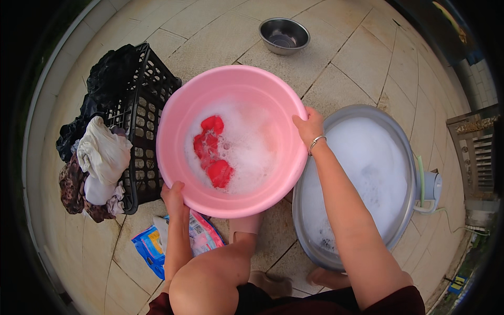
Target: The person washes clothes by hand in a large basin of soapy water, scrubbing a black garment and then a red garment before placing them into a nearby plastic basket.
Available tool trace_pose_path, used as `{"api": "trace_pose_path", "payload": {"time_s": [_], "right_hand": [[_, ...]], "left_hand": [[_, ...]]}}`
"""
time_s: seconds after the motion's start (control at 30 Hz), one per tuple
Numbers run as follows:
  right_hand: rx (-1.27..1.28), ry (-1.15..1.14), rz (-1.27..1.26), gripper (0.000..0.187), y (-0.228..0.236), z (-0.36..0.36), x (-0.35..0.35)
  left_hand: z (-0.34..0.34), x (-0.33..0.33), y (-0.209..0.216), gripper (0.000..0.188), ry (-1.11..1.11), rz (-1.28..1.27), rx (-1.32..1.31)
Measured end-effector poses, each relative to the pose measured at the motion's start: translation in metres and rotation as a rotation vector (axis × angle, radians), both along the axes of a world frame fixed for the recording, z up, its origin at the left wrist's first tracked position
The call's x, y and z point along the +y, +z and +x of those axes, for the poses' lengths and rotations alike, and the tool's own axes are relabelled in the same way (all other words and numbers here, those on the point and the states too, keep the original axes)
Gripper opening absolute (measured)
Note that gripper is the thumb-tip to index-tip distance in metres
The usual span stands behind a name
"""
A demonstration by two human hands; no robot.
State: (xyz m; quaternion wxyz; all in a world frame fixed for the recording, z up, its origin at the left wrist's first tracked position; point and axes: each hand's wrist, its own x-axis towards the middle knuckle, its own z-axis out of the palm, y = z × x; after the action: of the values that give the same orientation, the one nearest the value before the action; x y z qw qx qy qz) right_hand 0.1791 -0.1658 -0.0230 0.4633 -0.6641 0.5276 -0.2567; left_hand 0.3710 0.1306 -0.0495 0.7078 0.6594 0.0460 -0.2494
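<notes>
Both my hands grip a large pink plastic basin (173, 100) by its rim. My left hand (174, 198) is closed on the near left edge, and my right hand (310, 126) holds the right edge, thumb over the rim. Inside the basin, a wet red cloth (212, 152) lies partly under foamy water (252, 152). A wide grey metal tub (407, 157), full of white suds, stands to the right, beneath and beside my right forearm. The basin's right side overlaps the tub's edge in view.
A black plastic crate (144, 126) stands at left, with dark and white clothes (105, 149) hanging over it. A steel bowl (284, 35) sits on the tiles ahead. A blue and pink packet (152, 252) lies near my left forearm. A grey device with a hose (431, 189) is beside the tub.
</notes>
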Motion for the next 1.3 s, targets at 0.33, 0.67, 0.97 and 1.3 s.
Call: {"api": "trace_pose_path", "payload": {"time_s": [0.33,0.67,0.97,1.3], "right_hand": [[-0.401,-0.249,0.021,0.033,0.008,-0.046,0.025],[-0.448,-0.334,0.087,0.035,-0.033,-0.095,0.022],[-0.61,-0.267,0.375,0.043,-0.046,-0.116,0.027],[-0.75,-0.252,0.767,0.037,-0.045,-0.123,0.035]], "left_hand": [[0.012,-0.028,0.095,0.03,-0.201,-0.221,-0.328],[-0.036,-0.079,0.19,0.031,-0.36,-0.232,-0.568],[-0.105,-0.101,0.252,0.024,-0.474,-0.16,-0.814],[-0.16,-0.112,0.271,0.009,-0.562,-0.034,-1.095]]}}
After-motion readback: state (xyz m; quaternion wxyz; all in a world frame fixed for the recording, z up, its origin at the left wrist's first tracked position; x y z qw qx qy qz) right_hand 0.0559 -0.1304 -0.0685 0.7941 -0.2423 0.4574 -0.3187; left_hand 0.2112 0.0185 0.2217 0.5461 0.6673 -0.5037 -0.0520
